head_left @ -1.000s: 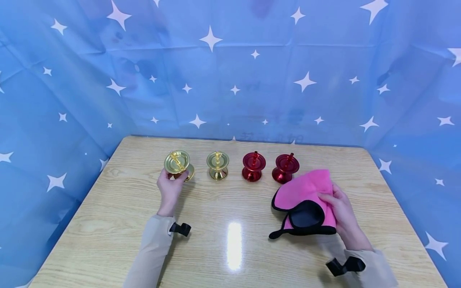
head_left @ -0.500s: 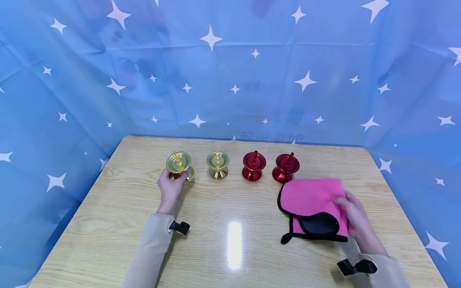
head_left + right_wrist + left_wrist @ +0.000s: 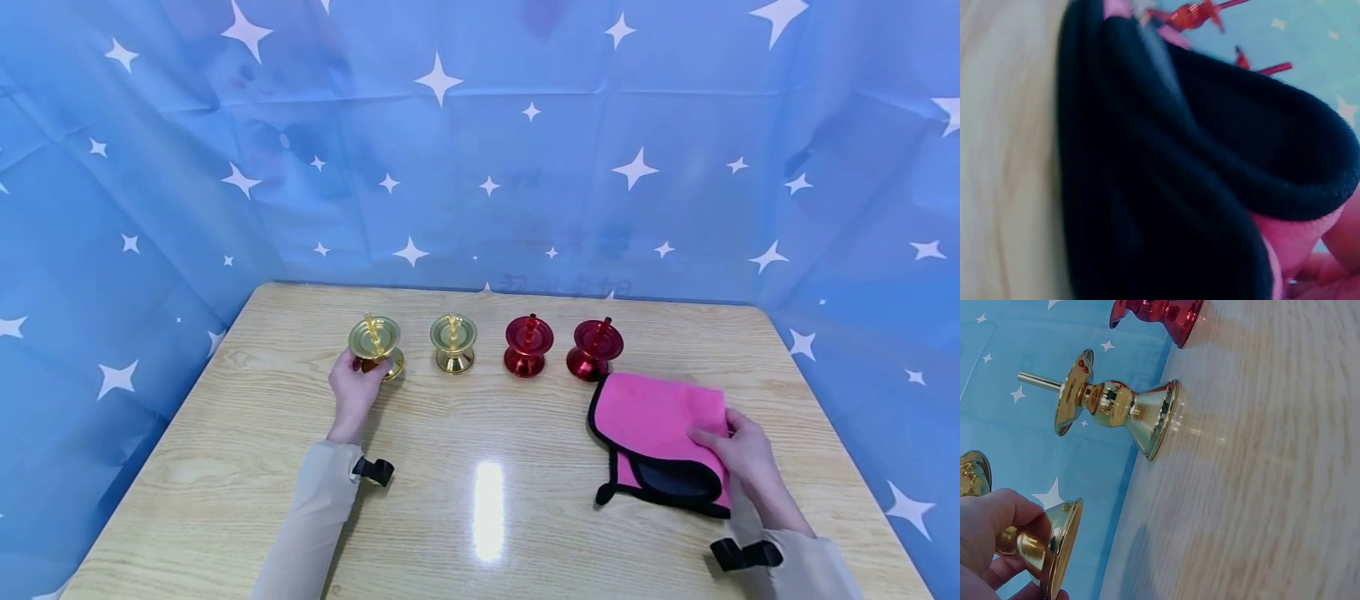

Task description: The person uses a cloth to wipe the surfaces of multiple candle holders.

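Note:
In the head view my left hand (image 3: pixel 356 392) grips a gold candle holder (image 3: pixel 375 337) by its stem, at the left end of a row. The left wrist view shows the fingers round it, with its base (image 3: pixel 1057 550) tilted and seemingly just off the table. My right hand (image 3: pixel 742 450) pinches the right side of a folded pink cloth (image 3: pixel 660 417) with black edging and a small black loop. The cloth's black inner side (image 3: pixel 1147 156) fills much of the right wrist view. The cloth's far edge lies close to the right red candle holder (image 3: pixel 592 354).
A second gold candle holder (image 3: pixel 453 346) stands right of the held one. Beyond it stands another red candle holder (image 3: pixel 527 346). All are near the back of the wooden table (image 3: pixel 420 467), before a blue star-patterned backdrop (image 3: pixel 480 150).
The right hand has drawn the pink cloth rightward and toward the front, and it lies flatter. The held gold candle holder has shifted slightly right, its tilt a little less. The left hand barely moved.

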`<action>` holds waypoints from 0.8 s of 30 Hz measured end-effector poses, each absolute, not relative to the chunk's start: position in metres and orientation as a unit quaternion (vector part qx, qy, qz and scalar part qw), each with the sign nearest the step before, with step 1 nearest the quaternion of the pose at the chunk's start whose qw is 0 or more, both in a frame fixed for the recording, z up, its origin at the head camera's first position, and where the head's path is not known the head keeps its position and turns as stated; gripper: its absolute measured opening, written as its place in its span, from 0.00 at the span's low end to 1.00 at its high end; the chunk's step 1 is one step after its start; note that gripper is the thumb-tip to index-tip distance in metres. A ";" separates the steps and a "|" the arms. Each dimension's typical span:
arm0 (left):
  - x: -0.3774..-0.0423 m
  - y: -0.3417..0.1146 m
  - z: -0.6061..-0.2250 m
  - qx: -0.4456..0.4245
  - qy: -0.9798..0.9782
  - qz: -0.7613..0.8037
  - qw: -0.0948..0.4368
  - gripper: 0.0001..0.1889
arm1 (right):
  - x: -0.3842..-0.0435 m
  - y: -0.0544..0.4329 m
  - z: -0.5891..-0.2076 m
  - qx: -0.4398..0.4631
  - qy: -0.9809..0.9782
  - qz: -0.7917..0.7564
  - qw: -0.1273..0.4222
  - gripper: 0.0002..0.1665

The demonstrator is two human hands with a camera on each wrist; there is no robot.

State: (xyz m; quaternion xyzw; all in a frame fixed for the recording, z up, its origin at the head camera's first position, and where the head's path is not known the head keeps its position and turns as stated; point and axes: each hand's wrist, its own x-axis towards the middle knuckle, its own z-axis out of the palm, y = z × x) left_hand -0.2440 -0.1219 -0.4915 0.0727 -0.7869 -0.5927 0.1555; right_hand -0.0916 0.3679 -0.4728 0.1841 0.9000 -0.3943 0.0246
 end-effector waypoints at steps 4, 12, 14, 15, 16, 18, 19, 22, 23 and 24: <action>-0.245 -0.122 -0.493 0.067 -0.796 -0.583 0.145 0.16 | -0.094 0.375 -0.475 0.167 0.926 -0.335 0.050 0.38; -0.248 -0.123 -0.500 0.061 -0.810 -0.566 0.141 0.15 | -0.098 0.375 -0.472 0.138 0.948 -0.282 0.046 0.29; -0.248 -0.123 -0.501 0.061 -0.813 -0.562 0.140 0.15 | -0.098 0.375 -0.472 0.133 0.951 -0.276 0.045 0.30; -0.248 -0.123 -0.502 0.061 -0.813 -0.561 0.141 0.15 | -0.098 0.375 -0.472 0.132 0.951 -0.275 0.044 0.31; -0.249 -0.123 -0.503 0.061 -0.815 -0.559 0.142 0.15 | -0.098 0.375 -0.472 0.133 0.951 -0.276 0.044 0.34; -0.249 -0.123 -0.504 0.061 -0.817 -0.555 0.143 0.15 | -0.098 0.374 -0.472 0.139 0.949 -0.280 0.044 0.40; -0.250 -0.123 -0.504 0.062 -0.820 -0.551 0.144 0.15 | -0.098 0.373 -0.472 0.141 0.949 -0.280 0.041 0.43; -0.251 -0.123 -0.505 0.062 -0.826 -0.541 0.148 0.15 | -0.098 0.371 -0.472 0.151 0.946 -0.285 0.036 0.50; -0.251 -0.123 -0.506 0.062 -0.828 -0.538 0.148 0.15 | -0.098 0.371 -0.472 0.153 0.945 -0.286 0.034 0.50; -0.251 -0.123 -0.507 0.061 -0.830 -0.534 0.149 0.14 | -0.098 0.371 -0.472 0.154 0.945 -0.286 0.031 0.51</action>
